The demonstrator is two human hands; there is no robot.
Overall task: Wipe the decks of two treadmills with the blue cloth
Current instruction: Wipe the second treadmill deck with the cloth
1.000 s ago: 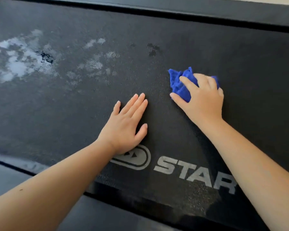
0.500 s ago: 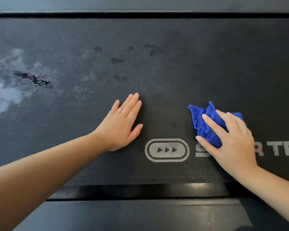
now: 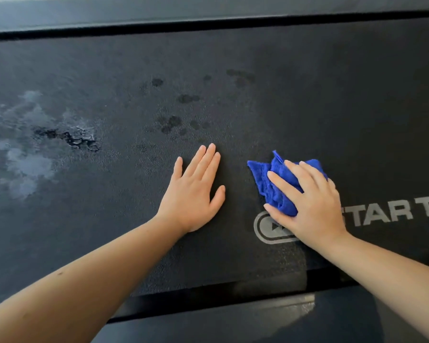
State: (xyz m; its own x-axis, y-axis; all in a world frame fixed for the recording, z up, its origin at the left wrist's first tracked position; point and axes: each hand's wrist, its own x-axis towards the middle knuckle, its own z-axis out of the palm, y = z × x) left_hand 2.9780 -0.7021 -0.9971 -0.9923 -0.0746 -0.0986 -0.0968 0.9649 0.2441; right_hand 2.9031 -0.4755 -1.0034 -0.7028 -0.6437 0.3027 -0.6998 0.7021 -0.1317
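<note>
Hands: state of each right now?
Left hand: open, flat on the treadmill deck.
Right hand: gripping the blue cloth.

The treadmill deck (image 3: 332,107) is matt black with a fine pebbled grain. A wet patch (image 3: 30,164) at its left shines glossy; small damp spots (image 3: 171,122) look darker. The blue cloth (image 3: 275,184) is soft, fluffy towelling. The near side rail (image 3: 233,318) looks smooth, slightly glossy.

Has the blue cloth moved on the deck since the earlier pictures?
Yes. The cloth slid left: it was right of the oval logo, now it sits at its top edge.
</note>
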